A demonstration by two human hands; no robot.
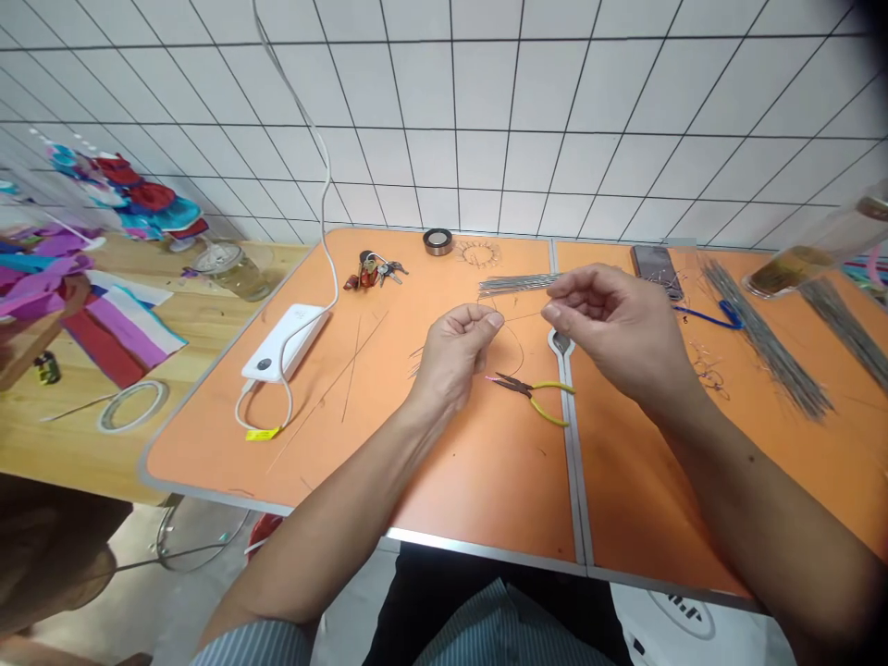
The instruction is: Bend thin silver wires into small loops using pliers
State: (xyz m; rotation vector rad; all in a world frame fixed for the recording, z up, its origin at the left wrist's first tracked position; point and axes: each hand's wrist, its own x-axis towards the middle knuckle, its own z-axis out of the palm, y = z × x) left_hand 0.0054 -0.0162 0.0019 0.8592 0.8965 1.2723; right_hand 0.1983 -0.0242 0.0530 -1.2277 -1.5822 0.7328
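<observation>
My left hand [458, 356] and my right hand [617, 333] hover over an orange folding table [486, 462], fingertips pinched. A thin dark wire [520, 316] runs between them, and a loop of it hangs below. Under the gap lie yellow-handled needle-nose pliers [531, 393], untouched. Just beyond my fingers is a bundle of straight steel wires [517, 284]. A small coiled wire ring [478, 253] sits farther back.
A white power bank [284, 342] with its cable, keys [375, 270], a tape roll [437, 241], a phone [656, 271] and long wire bundles [767, 338] lie on the orange table. Coloured paper [117, 333] and a glass jar [232, 270] stand on a wooden table to the left.
</observation>
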